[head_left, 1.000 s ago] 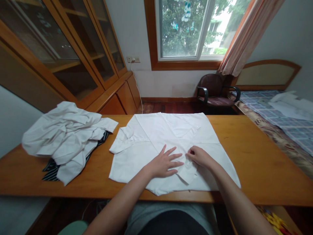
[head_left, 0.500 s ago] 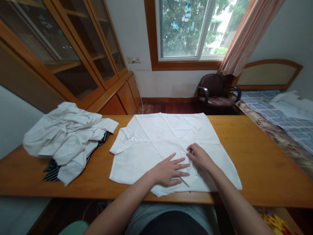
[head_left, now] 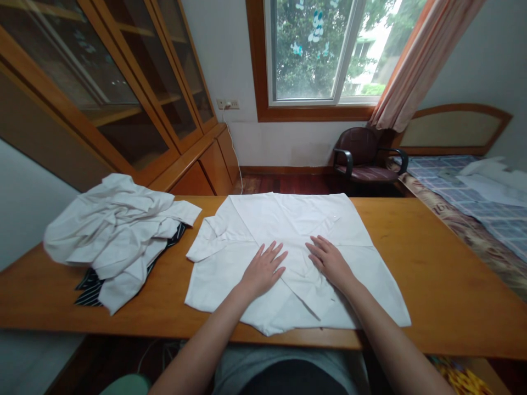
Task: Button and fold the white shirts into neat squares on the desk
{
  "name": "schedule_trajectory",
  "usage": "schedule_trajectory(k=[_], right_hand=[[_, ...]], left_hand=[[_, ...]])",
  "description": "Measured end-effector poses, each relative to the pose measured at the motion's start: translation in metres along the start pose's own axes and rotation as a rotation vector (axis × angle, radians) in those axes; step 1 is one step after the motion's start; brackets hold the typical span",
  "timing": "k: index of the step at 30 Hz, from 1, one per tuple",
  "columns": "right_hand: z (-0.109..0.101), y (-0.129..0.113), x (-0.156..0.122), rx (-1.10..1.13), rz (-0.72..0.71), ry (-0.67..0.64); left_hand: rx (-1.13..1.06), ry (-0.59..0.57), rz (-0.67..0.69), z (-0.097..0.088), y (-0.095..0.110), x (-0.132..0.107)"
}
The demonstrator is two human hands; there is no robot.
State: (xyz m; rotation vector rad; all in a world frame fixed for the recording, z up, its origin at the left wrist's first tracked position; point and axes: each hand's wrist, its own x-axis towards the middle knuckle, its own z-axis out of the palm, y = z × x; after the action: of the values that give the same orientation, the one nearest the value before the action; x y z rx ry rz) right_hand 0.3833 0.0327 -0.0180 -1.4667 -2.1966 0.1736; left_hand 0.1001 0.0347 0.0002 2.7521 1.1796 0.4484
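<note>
- well, taking the flat cloth as the middle of a clock with twelve toward the window, the biggest thing is the glass-fronted cabinet (head_left: 130, 82), off toward ten and eleven o'clock.
- next comes the wooden table (head_left: 411, 263), running from nine across to three, with all the cloth on it.
- the white garment (head_left: 298, 260) lies at the clock's centre, spread flat on the table, its lower edge close to the table's near edge at six.
- a white pile (head_left: 123, 225) of cloth sits crumpled between nine and ten, apart from the garment; it looks untouched, so any ordering of it seems yet to be done.
- the left hand (head_left: 265, 269) is just toward nine from the centre, palm down with fingers fanned out, seemingly resting on the garment and clutching nothing.
- the right hand (head_left: 331, 263) is just toward three, fingers extended and lightly bent over the cloth, with no fabric visibly pinched; its thumb is hard to make out.
- a long flap (head_left: 307, 293) slants from eleven to five across the garment, its free end at five; this side looks laid in and mostly smooth.
- a rumpled end (head_left: 208, 236), probably a sleeve, pokes out at nine to ten; that side looks undone, so i judge the work partway.
- the striped cloth (head_left: 89, 291), dark with pale lines, peeks from under the pile toward eight to nine.
</note>
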Motion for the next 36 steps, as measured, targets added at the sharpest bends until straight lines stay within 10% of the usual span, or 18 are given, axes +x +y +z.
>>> schedule_trajectory(k=[4,10,15,28,36], right_hand=[[-0.004,-0.003,-0.006,-0.025,-0.004,-0.009],[-0.008,-0.006,-0.018,-0.039,0.006,-0.004],[-0.010,-0.007,-0.022,-0.058,0.007,0.000],[-0.008,-0.006,-0.021,-0.040,0.015,0.018],[-0.007,-0.004,-0.021,-0.027,0.010,0.033]], left_hand=[[-0.149,0.027,0.024,-0.017,-0.012,-0.010],[-0.067,0.345,-0.328,-0.048,-0.068,-0.012],[0.115,0.219,-0.534,-0.035,-0.109,-0.019],[0.050,0.144,-0.315,-0.020,-0.103,-0.041],[0.032,0.493,-0.566,-0.059,-0.103,-0.074]])
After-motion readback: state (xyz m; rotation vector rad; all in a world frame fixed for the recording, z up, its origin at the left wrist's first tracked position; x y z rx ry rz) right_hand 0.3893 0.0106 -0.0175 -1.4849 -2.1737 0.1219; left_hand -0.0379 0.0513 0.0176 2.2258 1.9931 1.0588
